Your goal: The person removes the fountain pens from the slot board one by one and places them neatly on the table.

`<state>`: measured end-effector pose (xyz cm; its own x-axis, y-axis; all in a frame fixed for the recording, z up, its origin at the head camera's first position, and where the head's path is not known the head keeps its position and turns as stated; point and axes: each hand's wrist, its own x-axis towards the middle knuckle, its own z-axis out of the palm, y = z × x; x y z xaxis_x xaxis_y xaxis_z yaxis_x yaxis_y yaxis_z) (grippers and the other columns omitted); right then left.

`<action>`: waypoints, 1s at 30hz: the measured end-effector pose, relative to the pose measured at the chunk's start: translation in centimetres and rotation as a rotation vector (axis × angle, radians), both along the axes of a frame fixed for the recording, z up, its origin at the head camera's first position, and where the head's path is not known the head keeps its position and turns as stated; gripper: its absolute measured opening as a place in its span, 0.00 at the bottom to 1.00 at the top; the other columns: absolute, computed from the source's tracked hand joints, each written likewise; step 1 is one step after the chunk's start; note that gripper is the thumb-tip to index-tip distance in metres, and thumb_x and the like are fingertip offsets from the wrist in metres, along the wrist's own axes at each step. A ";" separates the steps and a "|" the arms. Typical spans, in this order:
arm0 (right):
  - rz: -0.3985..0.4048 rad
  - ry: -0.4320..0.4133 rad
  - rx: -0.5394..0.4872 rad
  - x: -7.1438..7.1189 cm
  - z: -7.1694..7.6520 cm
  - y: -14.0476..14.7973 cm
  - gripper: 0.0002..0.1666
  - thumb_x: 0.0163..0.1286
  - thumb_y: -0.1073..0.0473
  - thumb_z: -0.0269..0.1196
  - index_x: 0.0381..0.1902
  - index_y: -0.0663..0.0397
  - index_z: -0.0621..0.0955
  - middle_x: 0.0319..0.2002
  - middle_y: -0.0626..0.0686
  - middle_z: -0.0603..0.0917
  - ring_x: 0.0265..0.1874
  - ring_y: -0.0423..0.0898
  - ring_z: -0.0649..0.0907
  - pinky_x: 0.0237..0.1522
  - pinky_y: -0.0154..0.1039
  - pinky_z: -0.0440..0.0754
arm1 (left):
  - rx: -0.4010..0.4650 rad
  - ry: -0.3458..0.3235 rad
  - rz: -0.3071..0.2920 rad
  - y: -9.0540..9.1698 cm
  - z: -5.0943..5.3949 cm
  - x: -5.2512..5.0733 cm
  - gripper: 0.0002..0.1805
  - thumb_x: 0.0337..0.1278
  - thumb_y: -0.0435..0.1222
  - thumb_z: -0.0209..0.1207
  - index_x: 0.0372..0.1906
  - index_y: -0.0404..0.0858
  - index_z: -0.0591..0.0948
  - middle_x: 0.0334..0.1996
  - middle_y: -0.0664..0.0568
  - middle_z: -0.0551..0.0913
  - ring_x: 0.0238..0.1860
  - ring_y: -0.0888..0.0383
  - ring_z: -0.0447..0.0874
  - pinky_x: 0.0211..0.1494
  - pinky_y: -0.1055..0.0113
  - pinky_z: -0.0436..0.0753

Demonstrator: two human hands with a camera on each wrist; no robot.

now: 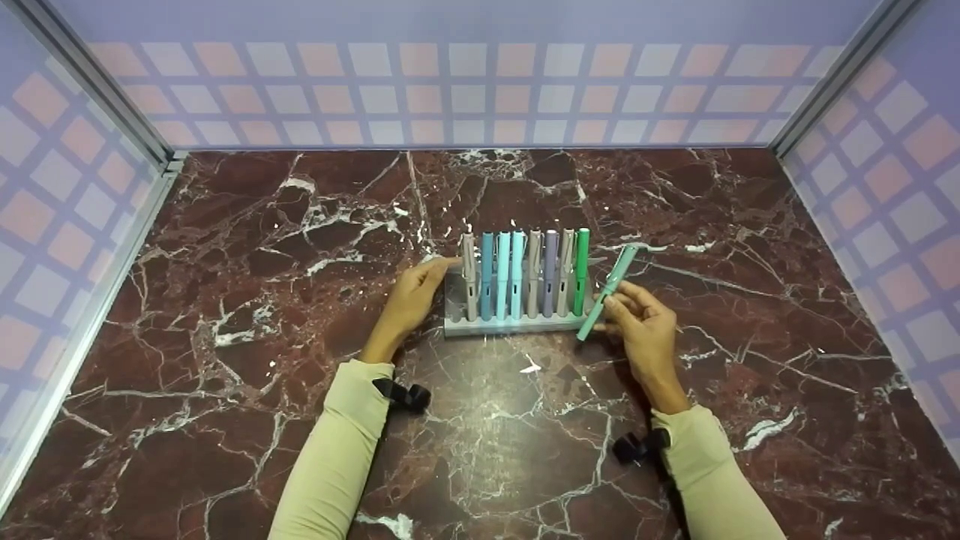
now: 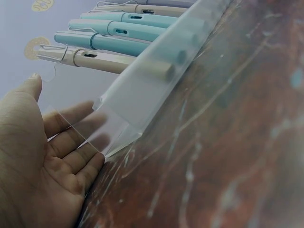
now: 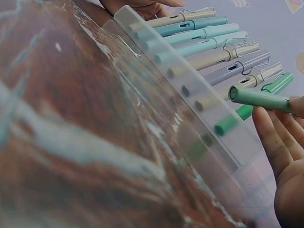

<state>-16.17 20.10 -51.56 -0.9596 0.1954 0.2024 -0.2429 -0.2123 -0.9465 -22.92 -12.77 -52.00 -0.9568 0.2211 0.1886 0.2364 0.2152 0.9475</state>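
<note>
Now right fingers (image 3: 272, 135) pinch mint pen (image 1: 608, 289); left fingers (image 2: 64, 142), loosely extended, touch clear stand (image 1: 510, 325).

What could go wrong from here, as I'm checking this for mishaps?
The tilted pale green pen might slip, since the right hand pinches it only partway along. It could also knock the bright green pen standing close by. And the clear holder might shift if the left hand, at its left end, pushes it.
</note>
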 end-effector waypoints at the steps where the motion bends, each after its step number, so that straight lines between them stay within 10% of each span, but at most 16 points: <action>1: 0.005 0.000 0.004 0.0 0.0 0.0 0.15 0.67 0.77 0.62 0.52 0.75 0.79 0.34 0.55 0.89 0.30 0.45 0.88 0.29 0.42 0.88 | 0.004 -0.003 0.000 0.0 0.0 0.0 0.20 0.80 0.39 0.45 0.57 0.33 0.82 0.56 0.40 0.84 0.59 0.46 0.80 0.68 0.54 0.73; 30: 0.130 -0.078 0.140 0.1 -0.2 -0.1 0.16 0.70 0.74 0.60 0.53 0.80 0.76 0.33 0.51 0.90 0.29 0.45 0.89 0.31 0.42 0.89 | -0.037 -0.030 0.007 -0.1 0.3 0.1 0.21 0.80 0.42 0.43 0.59 0.35 0.82 0.58 0.43 0.83 0.64 0.47 0.77 0.73 0.54 0.67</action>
